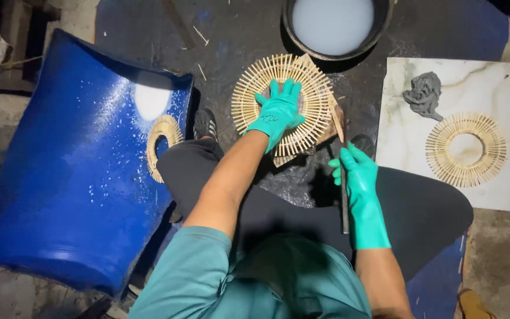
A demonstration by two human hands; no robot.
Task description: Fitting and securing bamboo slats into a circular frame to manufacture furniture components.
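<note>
**Pressing a bamboo-stick ring, blade at the ready**

On the dark wet ground between the knees lies a round bamboo-stick ring [283, 103], sticks set radially. The left hand [277, 110], in a teal glove, lies flat on its centre with fingers spread wide, pinning it down. The right hand [356, 172], also gloved, is closed around a long thin blade or stick [342, 171] held upright beside the ring's right edge.

Judgement: a trimming or fixing step at the rim; the next stroke calls for a firm press and fingers kept away from the edge.

Around: basin of milky liquid [333, 26] just above the ring. A marble slab [506, 118] at right bears a second ring [466, 149] and a grey clay lump [424, 94]. The blue curved plastic sheet [72, 171] at left carries a third ring [160, 145]. The knees crowd the work on both sides.
</note>
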